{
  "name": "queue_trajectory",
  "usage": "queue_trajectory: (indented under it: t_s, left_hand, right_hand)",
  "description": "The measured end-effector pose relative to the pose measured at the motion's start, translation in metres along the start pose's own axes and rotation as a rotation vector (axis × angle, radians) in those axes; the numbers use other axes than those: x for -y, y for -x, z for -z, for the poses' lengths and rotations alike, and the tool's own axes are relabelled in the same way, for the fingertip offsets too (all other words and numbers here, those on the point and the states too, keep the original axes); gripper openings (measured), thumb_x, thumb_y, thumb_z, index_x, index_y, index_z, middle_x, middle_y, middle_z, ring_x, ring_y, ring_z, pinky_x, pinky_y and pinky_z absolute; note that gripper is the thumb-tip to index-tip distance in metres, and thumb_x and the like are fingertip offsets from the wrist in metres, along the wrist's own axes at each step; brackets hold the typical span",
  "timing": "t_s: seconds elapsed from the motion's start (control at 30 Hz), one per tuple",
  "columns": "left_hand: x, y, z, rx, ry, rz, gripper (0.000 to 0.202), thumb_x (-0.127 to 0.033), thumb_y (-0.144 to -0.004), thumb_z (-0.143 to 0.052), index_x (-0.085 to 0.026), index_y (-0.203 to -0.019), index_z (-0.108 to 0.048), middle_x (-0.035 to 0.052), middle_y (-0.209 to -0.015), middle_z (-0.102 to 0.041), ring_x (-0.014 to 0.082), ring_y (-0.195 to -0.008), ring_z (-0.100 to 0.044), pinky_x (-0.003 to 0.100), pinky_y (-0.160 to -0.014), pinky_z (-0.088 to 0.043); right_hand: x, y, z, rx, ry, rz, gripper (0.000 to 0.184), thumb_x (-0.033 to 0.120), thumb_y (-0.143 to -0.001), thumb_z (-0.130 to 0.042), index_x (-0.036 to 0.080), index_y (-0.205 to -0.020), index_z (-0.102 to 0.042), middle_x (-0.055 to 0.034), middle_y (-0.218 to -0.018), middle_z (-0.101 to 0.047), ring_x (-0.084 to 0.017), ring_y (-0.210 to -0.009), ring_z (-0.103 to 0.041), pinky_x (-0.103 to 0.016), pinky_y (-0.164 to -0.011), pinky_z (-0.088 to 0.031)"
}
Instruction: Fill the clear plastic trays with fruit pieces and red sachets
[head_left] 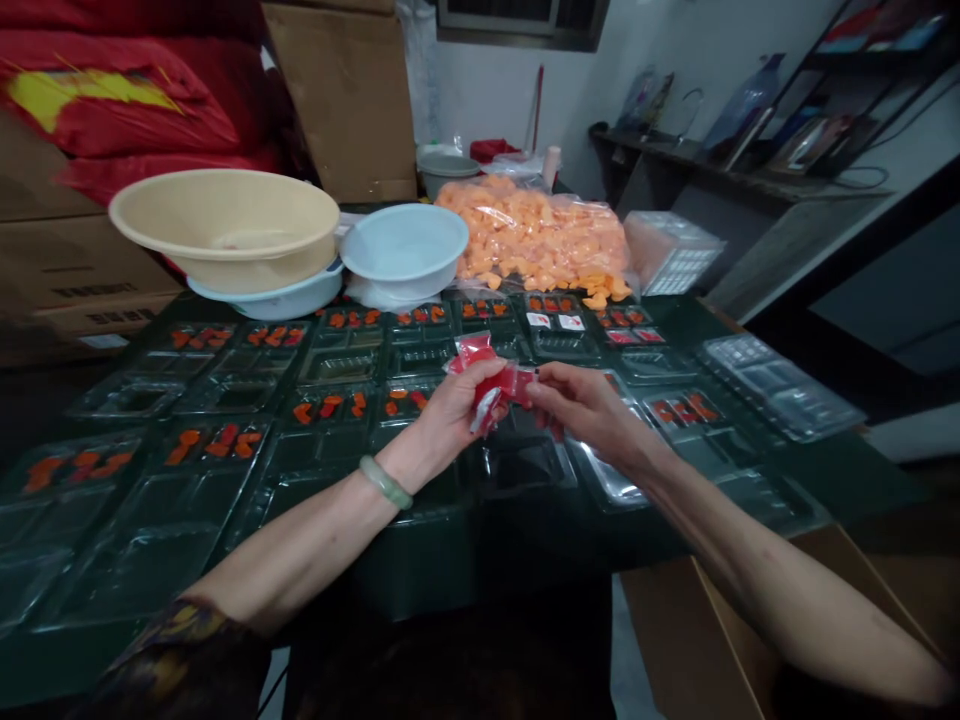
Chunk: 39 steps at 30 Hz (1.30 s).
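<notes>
Several small red packets [489,412] are bunched in my left hand [461,400], whose thumb presses over them. My right hand [581,402] pinches the edge of a red packet [523,386] at the right side of the bunch. Both hands hover above clear plastic trays [334,366] laid out in rows on a dark green table. Many trays hold small orange and red pieces [330,405] in their far compartments. Toward the back, one tray has two white packets [555,321] and another has red packets [636,337].
A beige basin [225,260] and a light blue basin [405,270] stand at the back left. Behind the trays lies a large clear bag of orange pieces [532,235]. Stacked trays [671,252] are at the back right, and an open cardboard box [690,630] sits below the near right edge.
</notes>
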<state>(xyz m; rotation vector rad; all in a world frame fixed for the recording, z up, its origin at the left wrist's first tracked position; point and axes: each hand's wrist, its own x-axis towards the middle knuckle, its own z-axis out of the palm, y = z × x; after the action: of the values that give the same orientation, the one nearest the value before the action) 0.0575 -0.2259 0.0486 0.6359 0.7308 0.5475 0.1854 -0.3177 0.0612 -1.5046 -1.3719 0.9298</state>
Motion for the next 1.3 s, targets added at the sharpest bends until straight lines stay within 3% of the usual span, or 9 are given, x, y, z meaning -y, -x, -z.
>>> queue_trajectory:
  t_s: [0.23,0.37,0.5,0.63,0.73,0.87,1.0,1.13,1.3]
  left_hand:
    - [0.007,-0.006,-0.008,0.037,-0.028,-0.008,0.008,-0.017,-0.078,-0.055,-0.01,-0.073,-0.055,0.003,-0.054,-0.058,0.0078,-0.033,-0.047,0.018,-0.03,-0.036]
    - [0.007,-0.005,0.0,0.097,0.0,0.005,0.006,-0.014,-0.078,-0.055,-0.009,-0.075,-0.055,0.0057,-0.061,-0.06,0.0108,-0.043,-0.054,0.017,-0.031,-0.036]
    - [0.004,0.0,0.004,0.087,0.005,0.021,0.005,-0.012,-0.079,-0.053,-0.009,-0.078,-0.055,0.0065,-0.062,-0.06,0.0127,-0.047,-0.057,0.017,-0.031,-0.035]
    - [0.001,0.002,0.005,0.079,-0.015,0.013,0.006,-0.013,-0.078,-0.053,-0.008,-0.077,-0.056,0.0065,-0.06,-0.06,0.0126,-0.046,-0.056,0.017,-0.031,-0.035]
    - [0.004,0.007,0.005,0.049,-0.119,0.013,0.007,-0.015,-0.076,-0.057,-0.008,-0.074,-0.057,0.0056,-0.055,-0.06,0.0113,-0.038,-0.052,0.019,-0.031,-0.035]
    - [0.012,0.016,0.001,0.02,-0.161,-0.08,0.013,-0.01,-0.064,-0.069,-0.01,-0.073,-0.059,0.0023,-0.057,-0.061,0.0105,-0.043,-0.055,0.02,-0.04,-0.042]
    - [0.012,0.024,0.008,0.082,-0.191,-0.159,0.022,-0.006,-0.054,-0.075,-0.009,-0.07,-0.061,0.0006,-0.059,-0.062,0.0096,-0.05,-0.058,0.021,-0.052,-0.047]
    - [-0.001,0.031,0.028,0.054,-0.153,-0.217,0.024,-0.016,-0.054,-0.08,-0.01,-0.069,-0.061,0.0015,-0.061,-0.064,0.0099,-0.051,-0.059,0.021,-0.053,-0.049]
    - [-0.021,0.04,0.058,-0.077,-0.154,-0.165,0.022,-0.029,-0.067,-0.073,-0.011,-0.067,-0.059,0.0039,-0.056,-0.062,0.011,-0.036,-0.053,0.019,-0.032,-0.04]
  right_hand:
    - [-0.026,0.02,0.067,-0.289,0.167,-0.058,0.028,0.039,-0.078,-0.052,0.017,-0.061,-0.047,0.0048,-0.05,-0.043,-0.005,-0.042,-0.034,-0.019,-0.04,-0.025]
    - [-0.079,0.027,0.116,-0.146,0.445,-0.359,0.028,0.032,-0.075,-0.05,0.018,-0.052,-0.042,0.0048,-0.045,-0.038,-0.007,-0.044,-0.033,-0.021,-0.043,-0.024]
    - [-0.11,0.025,0.128,-0.034,0.711,-0.496,0.019,0.024,-0.074,-0.049,0.018,-0.056,-0.05,0.0028,-0.051,-0.046,-0.011,-0.052,-0.043,-0.023,-0.05,-0.03]
    - [-0.095,0.022,0.115,-0.191,0.998,-0.599,0.013,0.027,-0.067,-0.062,0.019,-0.06,-0.055,-0.0017,-0.062,-0.056,-0.016,-0.06,-0.051,-0.025,-0.052,-0.032]
    - [-0.06,0.017,0.083,-0.351,0.722,-0.332,0.02,0.039,-0.073,-0.058,0.019,-0.07,-0.056,-0.0017,-0.061,-0.055,-0.014,-0.055,-0.05,-0.024,-0.05,-0.033]
    - [-0.004,0.0,0.022,-0.183,0.219,0.107,0.036,0.045,-0.077,-0.054,0.016,-0.098,-0.055,0.0003,-0.066,-0.056,-0.01,-0.052,-0.048,-0.021,-0.047,-0.036]
    - [0.027,-0.027,-0.019,-0.104,0.301,0.237,0.018,0.032,-0.076,-0.058,0.014,-0.076,-0.06,0.0019,-0.06,-0.055,-0.008,-0.051,-0.044,-0.02,-0.048,-0.034]
    - [0.027,-0.039,-0.022,-0.146,0.101,0.225,0.02,0.031,-0.074,-0.059,0.014,-0.063,-0.057,0.0018,-0.056,-0.054,-0.007,-0.05,-0.044,-0.02,-0.046,-0.033]
    - [-0.009,-0.025,0.0,-0.182,0.012,-0.114,0.025,0.038,-0.065,-0.065,0.014,-0.065,-0.056,0.0028,-0.047,-0.052,-0.006,-0.039,-0.039,-0.019,-0.038,-0.027]
